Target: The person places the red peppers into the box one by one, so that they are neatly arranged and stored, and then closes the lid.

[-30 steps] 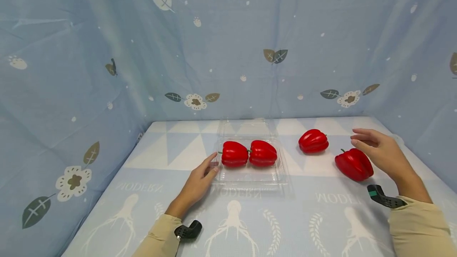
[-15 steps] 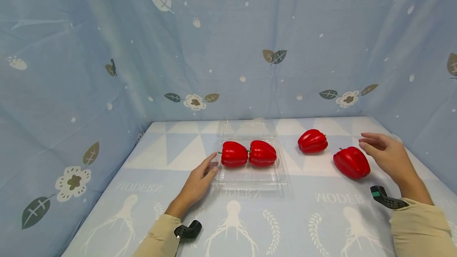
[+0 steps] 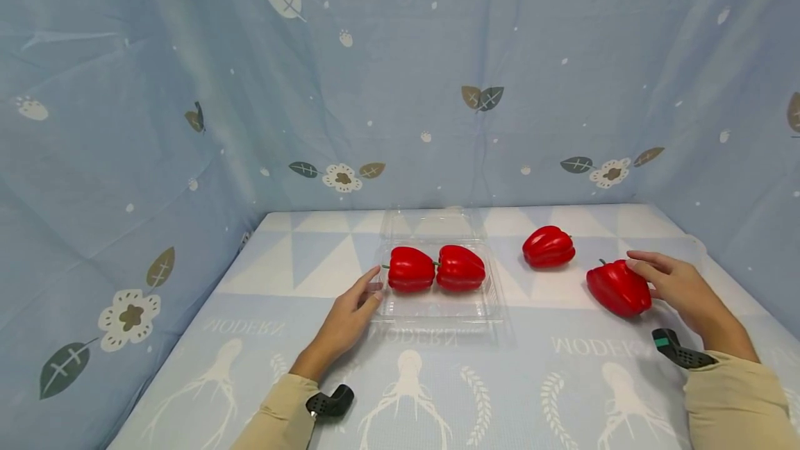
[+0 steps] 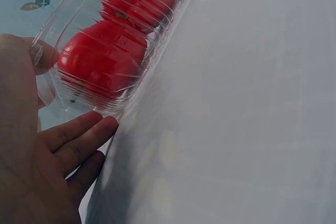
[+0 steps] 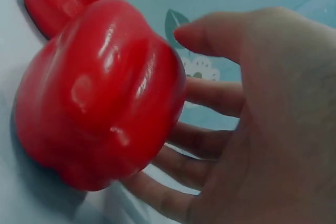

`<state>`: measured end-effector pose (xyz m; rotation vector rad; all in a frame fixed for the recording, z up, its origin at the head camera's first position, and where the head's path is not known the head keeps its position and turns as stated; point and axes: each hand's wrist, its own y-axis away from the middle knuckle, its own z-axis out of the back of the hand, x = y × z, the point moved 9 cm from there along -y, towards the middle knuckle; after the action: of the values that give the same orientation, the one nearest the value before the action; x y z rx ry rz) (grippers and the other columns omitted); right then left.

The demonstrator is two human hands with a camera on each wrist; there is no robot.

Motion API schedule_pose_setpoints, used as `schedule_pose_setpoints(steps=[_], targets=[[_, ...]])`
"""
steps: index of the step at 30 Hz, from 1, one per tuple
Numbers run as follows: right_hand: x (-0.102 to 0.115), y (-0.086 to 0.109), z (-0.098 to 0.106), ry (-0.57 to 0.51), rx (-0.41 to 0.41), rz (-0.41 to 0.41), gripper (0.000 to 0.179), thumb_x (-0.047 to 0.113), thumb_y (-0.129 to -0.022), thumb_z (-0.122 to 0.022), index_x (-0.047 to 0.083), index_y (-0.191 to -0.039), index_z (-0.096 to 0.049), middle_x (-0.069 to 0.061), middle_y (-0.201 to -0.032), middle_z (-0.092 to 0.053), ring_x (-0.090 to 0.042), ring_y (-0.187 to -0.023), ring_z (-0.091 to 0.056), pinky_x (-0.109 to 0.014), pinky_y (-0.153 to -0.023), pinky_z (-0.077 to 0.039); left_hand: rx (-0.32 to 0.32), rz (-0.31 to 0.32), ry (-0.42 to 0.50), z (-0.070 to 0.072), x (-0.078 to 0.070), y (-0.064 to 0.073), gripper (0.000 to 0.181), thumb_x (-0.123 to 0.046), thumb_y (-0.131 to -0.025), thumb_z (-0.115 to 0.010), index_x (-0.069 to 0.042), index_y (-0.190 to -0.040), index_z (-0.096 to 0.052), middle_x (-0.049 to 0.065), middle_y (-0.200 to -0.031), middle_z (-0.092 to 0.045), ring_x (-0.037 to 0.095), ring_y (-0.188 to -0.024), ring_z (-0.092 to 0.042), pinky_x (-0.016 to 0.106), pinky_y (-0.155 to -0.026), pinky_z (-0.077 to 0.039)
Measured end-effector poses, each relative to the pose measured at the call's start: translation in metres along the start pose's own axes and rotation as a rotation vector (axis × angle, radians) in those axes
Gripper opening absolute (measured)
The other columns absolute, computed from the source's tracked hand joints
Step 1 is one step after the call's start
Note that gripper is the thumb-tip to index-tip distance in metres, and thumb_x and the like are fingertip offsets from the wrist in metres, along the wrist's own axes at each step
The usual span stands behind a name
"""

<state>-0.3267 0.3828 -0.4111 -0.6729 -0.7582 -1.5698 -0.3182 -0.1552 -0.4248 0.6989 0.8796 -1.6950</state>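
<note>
Fingers apart around a red pepper, right hand seems mid-grasp, needing its thumb closed; left hand, relaxed, touches clear box.

4 peppers are blazing red, stems showing green! The curtain is flaunting white flowers and grey and brown leaves on blue; the cloth is mixing pale blue with white triangles, and the sleeves are showing beige.
</note>
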Motion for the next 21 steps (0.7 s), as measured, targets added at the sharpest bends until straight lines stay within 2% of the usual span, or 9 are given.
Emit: schedule_pose_setpoints(steps=[6,21], targets=[[-0.006,-0.002,-0.004,0.015,0.067,-0.007,0.086,0.054,-0.103,-0.044,-0.010,-0.154,-0.018,-0.042,-0.147,-0.024,-0.058,-0.124,-0.034,-0.045,-0.082,-0.057,0.004,0.005,-0.009,0.000,0.001,0.000,0.053,-0.028,-0.104,-0.054,-0.025,-0.156,-0.039,0.006,-0.135,-0.063,0.026,-0.122,-0.060,0.054,-0.108,-0.040],[-0.002,0.000,-0.017,0.012,0.143,-0.022,0.100,0.062,-0.097,-0.051,-0.009,-0.155,-0.011,-0.041,-0.145,-0.024,-0.059,-0.124,-0.032,-0.048,-0.081,-0.058,0.009,0.009,-0.001,0.000,0.000,0.000,0.054,-0.029,-0.105,-0.054,-0.025,-0.156,-0.039,0.006,-0.135,-0.062,0.026,-0.122,-0.060,0.053,-0.108,-0.040]])
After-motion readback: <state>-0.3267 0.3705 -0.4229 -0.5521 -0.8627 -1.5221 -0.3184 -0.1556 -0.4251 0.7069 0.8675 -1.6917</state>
